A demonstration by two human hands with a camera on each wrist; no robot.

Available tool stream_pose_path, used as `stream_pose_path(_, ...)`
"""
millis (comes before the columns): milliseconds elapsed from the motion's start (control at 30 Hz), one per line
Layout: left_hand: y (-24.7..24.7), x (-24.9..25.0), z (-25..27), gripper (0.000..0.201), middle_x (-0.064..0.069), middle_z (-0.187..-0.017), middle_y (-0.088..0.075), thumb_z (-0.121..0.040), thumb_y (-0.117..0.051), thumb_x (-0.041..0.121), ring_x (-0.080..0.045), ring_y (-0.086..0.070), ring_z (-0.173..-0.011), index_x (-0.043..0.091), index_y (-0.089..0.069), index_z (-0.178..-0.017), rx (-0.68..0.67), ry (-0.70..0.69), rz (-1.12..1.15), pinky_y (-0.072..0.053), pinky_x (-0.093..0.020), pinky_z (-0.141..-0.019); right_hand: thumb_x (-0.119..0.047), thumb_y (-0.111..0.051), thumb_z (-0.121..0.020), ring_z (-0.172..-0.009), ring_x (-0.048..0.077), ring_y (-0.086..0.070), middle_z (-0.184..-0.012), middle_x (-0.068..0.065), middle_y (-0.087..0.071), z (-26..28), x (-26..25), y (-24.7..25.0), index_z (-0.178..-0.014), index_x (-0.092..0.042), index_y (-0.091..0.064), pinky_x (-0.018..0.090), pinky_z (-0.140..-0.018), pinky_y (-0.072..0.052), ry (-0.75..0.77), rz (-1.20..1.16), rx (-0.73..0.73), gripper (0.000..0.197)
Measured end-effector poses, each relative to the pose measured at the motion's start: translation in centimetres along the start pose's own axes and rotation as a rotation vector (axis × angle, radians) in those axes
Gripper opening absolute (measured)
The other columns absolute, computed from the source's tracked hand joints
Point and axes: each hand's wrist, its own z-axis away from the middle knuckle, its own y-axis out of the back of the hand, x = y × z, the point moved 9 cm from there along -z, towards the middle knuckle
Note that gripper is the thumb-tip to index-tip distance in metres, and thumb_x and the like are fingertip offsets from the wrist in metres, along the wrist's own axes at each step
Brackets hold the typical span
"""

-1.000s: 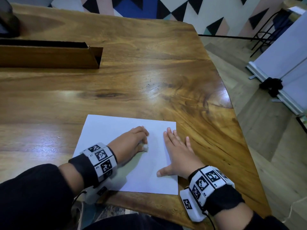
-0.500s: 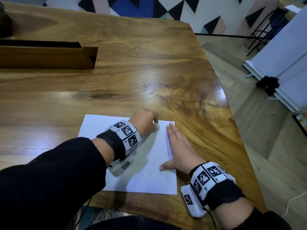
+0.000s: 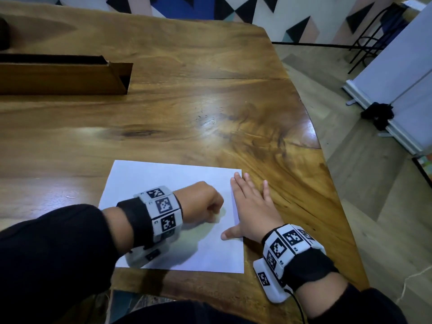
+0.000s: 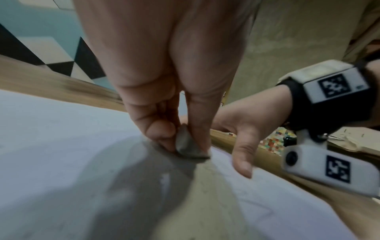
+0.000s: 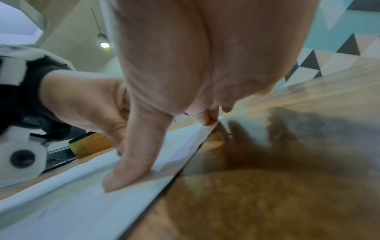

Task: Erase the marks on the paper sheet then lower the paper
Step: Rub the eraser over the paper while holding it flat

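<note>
A white paper sheet [image 3: 168, 181] lies flat on the wooden table [image 3: 187, 101] near its front edge. My left hand [image 3: 203, 204] is curled over the sheet's right half and pinches a small grey-white eraser [image 4: 188, 144] between thumb and fingers, its tip pressed on the paper [image 4: 51, 146]. My right hand [image 3: 251, 204] lies flat with straight fingers across the sheet's right edge, thumb [image 5: 127, 172] on the paper [image 5: 72, 211] and the outer fingers on the wood. The marks on the sheet are too faint to make out.
A long wooden trough-like holder [image 3: 63, 76] stands at the back left of the table. The table's curved right edge [image 3: 327, 160] drops to a floor with a white panel [image 3: 402, 66] and a black chair frame [image 3: 371, 33].
My left hand with the eraser moved up toward the sheet's far right corner, then came back down to the middle right. The right hand stayed pressed on the edge.
</note>
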Motion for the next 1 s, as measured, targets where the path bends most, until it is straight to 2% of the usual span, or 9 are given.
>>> stream_pose_path(67, 0.6, -0.1, -0.3, 0.013, -0.008, -0.089, -0.070, -0.075, -0.068, 0.019, -0.019, -0.058, -0.080, 0.011, -0.067, -0.084, 0.002, 0.011, 0.004, -0.039, -0.021, -0.069, -0.067, -0.069, -0.067, -0.142, 0.014, 0.029, -0.158, -0.003, 0.026, 0.0, -0.2, 0.0, -0.151, -0.013, 0.016, 0.047, -0.111, 0.023, 0.005, 0.022, -0.011, 0.132)
stream_pose_path(167, 3.4, -0.6, -2.1, 0.014, -0.013, -0.094, -0.065, -0.078, -0.064, 0.017, -0.027, -0.058, -0.088, 0.007, -0.064, -0.088, 0.198, 0.053, 0.015, -0.036, -0.024, -0.070, -0.069, -0.068, -0.068, -0.142, 0.015, 0.030, -0.158, -0.002, 0.026, 0.1, -0.2, 0.1, -0.151, -0.012, 0.016, 0.048, -0.112, 0.021, 0.001, 0.047, -0.013, 0.131)
stream_pose_path(233, 3.4, -0.5, -1.9, 0.011, -0.012, -0.091, -0.057, -0.081, -0.060, 0.016, -0.030, -0.056, -0.087, 0.007, -0.062, -0.087, 0.258, 0.049, 0.021, -0.036, -0.027, -0.071, -0.069, -0.067, -0.068, -0.142, 0.015, 0.030, -0.158, -0.002, 0.026, 0.1, -0.2, 0.1, -0.151, -0.013, 0.016, 0.050, -0.113, 0.020, -0.001, 0.054, -0.018, 0.130)
stream_pose_path(300, 1.5, 0.0, -0.3, 0.009, -0.008, -0.084, -0.051, -0.082, -0.059, 0.016, -0.028, -0.054, -0.082, 0.008, -0.062, -0.082, 0.184, -0.014, 0.022, -0.036, -0.026, -0.070, -0.069, -0.067, -0.068, -0.143, 0.015, 0.029, -0.158, -0.002, 0.027, 0.1, -0.2, 0.0, -0.151, -0.013, 0.017, 0.051, -0.113, 0.020, -0.005, 0.052, -0.027, 0.130)
stream_pose_path(400, -1.3, 0.0, 1.7, 0.012, -0.011, -0.090, -0.061, -0.081, -0.061, 0.021, -0.025, -0.055, -0.084, 0.010, -0.064, -0.086, -0.041, -0.058, -0.015, -0.038, -0.026, -0.071, -0.068, -0.068, -0.068, -0.143, 0.016, 0.029, -0.157, -0.001, 0.027, 0.1, -0.2, -0.1, -0.150, -0.012, 0.018, 0.051, -0.113, 0.020, -0.013, 0.055, -0.037, 0.131)
stream_pose_path(467, -0.3, -0.2, 1.1, 0.012, -0.010, -0.090, -0.062, -0.080, -0.063, 0.020, -0.026, -0.057, -0.087, 0.010, -0.065, -0.086, 0.007, -0.049, -0.012, -0.037, -0.024, -0.070, -0.069, -0.067, -0.068, -0.143, 0.017, 0.028, -0.158, 0.000, 0.026, 0.0, -0.4, 0.0, -0.150, -0.011, 0.017, 0.051, -0.112, 0.020, -0.012, 0.068, -0.038, 0.131)
stream_pose_path(600, 3.0, -0.9, -0.6, 0.010, -0.002, -0.084, -0.047, -0.081, -0.060, 0.017, -0.027, -0.054, -0.086, 0.009, -0.061, -0.086, 0.252, 0.025, 0.018, -0.034, -0.025, -0.070, -0.071, -0.066, -0.067, -0.143, 0.018, 0.028, -0.159, 0.000, 0.024, 0.0, -0.5, 0.1, -0.151, -0.010, 0.016, 0.051, -0.111, 0.020, -0.016, 0.096, -0.037, 0.132)
stream_pose_path(833, -1.6, -0.5, 3.0, 0.010, -0.009, -0.095, -0.056, -0.083, -0.056, 0.018, -0.023, -0.053, -0.086, 0.010, -0.061, -0.087, 0.016, -0.062, -0.018, -0.031, -0.023, -0.068, -0.069, -0.067, -0.068, -0.144, 0.019, 0.027, -0.158, 0.003, 0.025, -0.1, -0.6, 0.1, -0.150, -0.009, 0.017, 0.051, -0.111, 0.020, -0.012, 0.096, -0.041, 0.132)
stream_pose_path(1000, 2.8, -1.8, -0.1, 0.008, -0.001, -0.086, -0.045, -0.083, -0.057, 0.019, -0.030, -0.055, -0.086, 0.012, -0.058, -0.087, 0.259, 0.038, 0.053, -0.046, -0.033, -0.076, -0.070, -0.066, -0.068, -0.144, 0.019, 0.027, -0.159, 0.002, 0.025, -0.1, -0.6, 0.1, -0.150, -0.009, 0.017, 0.051, -0.113, 0.019, -0.010, 0.100, -0.046, 0.132)
